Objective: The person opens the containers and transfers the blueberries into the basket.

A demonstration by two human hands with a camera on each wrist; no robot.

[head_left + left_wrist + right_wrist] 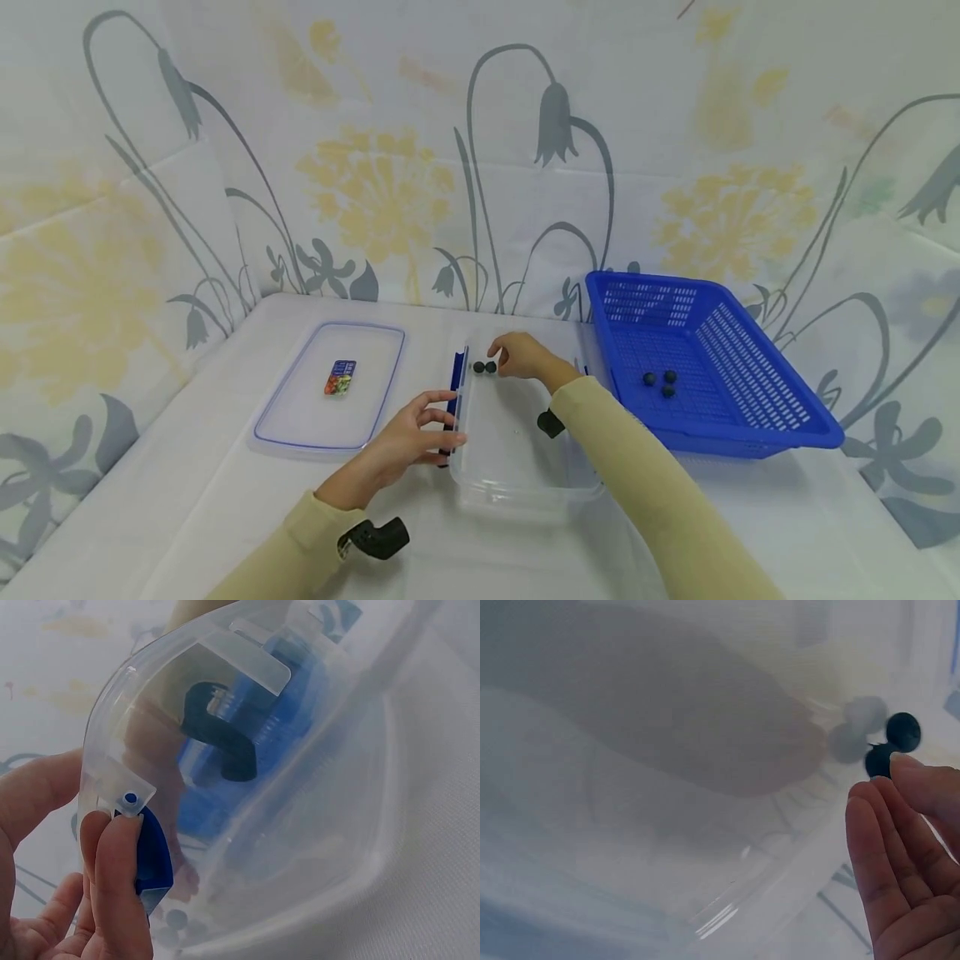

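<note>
My left hand point(408, 437) grips the near left wall of a clear plastic container point(517, 492). In the left wrist view its fingers lie around the rim, beside a blue clip point(154, 859). Over the container's far left corner is my right hand point(525, 357), its thumb and fingertips pinching a small dark blueberry point(880, 761). A second blueberry point(904, 732) touches the first; their pale reflections show in the plastic.
Right of the container stands a blue slotted basket point(652, 429), several more dark berries point(668, 377) on its floor. To the left lies a clear lid point(315, 417) with a blue seal and a printed label point(341, 377). A flower-patterned cloth point(390, 275) hangs behind the table.
</note>
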